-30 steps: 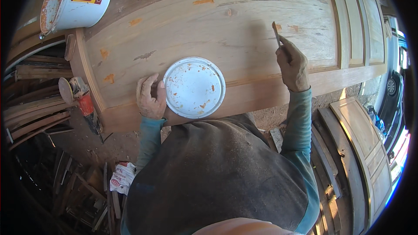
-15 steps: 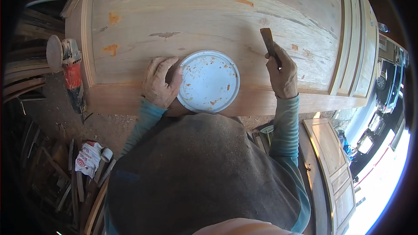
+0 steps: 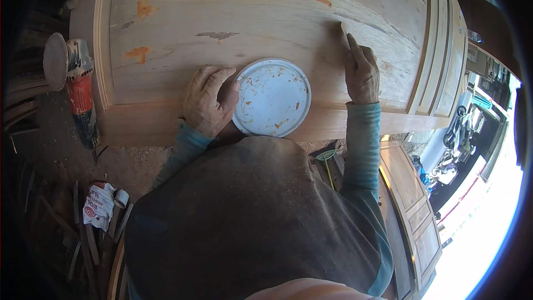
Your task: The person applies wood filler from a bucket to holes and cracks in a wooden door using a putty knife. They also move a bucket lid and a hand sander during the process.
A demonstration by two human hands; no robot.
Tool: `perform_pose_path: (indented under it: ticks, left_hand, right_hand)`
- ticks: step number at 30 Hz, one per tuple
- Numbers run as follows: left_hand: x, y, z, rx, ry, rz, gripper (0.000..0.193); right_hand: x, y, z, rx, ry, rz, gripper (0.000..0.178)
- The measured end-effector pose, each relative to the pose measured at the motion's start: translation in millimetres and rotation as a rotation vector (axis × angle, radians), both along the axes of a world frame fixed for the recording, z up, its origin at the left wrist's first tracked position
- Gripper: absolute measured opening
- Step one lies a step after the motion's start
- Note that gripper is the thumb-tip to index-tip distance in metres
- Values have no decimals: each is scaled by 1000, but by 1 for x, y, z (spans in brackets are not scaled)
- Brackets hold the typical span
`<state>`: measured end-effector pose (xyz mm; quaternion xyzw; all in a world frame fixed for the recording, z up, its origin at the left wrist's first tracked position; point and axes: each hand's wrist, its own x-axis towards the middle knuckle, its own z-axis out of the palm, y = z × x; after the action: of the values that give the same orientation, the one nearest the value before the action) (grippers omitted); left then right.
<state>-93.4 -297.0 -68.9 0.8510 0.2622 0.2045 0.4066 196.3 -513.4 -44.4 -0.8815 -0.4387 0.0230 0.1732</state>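
A wooden panelled door (image 3: 266,19) lies flat before me, with orange filler patches (image 3: 139,54) and a dark rough mark (image 3: 216,35) on its face. Over its near edge I have a round white lid (image 3: 272,100) flecked with orange filler. My left hand (image 3: 208,100) is closed on the lid's left rim, thumb over the top. To the right, my right hand (image 3: 363,75) grips a putty knife (image 3: 343,30), its blade pointing away from me close to the wood. The knife is seen nearly edge-on, so blade contact with the wood is unclear.
A red and black angle grinder (image 3: 80,91) with a round disc rests left of the door. Below it are a white plastic bag (image 3: 100,205), a tape roll (image 3: 121,198) and wood strips. At right, another panelled door (image 3: 413,205) stands near a green rake (image 3: 326,156).
My right hand has moved slightly away from me, and the putty knife has turned from showing its flat face to nearly edge-on. My left hand still holds the lid. The view has shifted slightly.
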Motion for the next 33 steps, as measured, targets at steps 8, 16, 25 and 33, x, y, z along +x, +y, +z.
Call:
perform_pose_path:
  ticks: [8,16,25,33]
  left_hand:
    - [1,1,1,44,-3,-1,29]
    - [1,0,-1,19,-24,-4,29]
    - [-2,0,-5,25,-9,-34,29]
    - [-2,-2,-5,21,-17,-35,28]
  right_hand:
    - [-15,-3,20,-276,-9,-39,47]
    - [-23,11,18,-302,41,-121,42]
    - [-20,18,20,-236,77,-113,41]
    - [-67,-20,61,-81,397,-304,40]
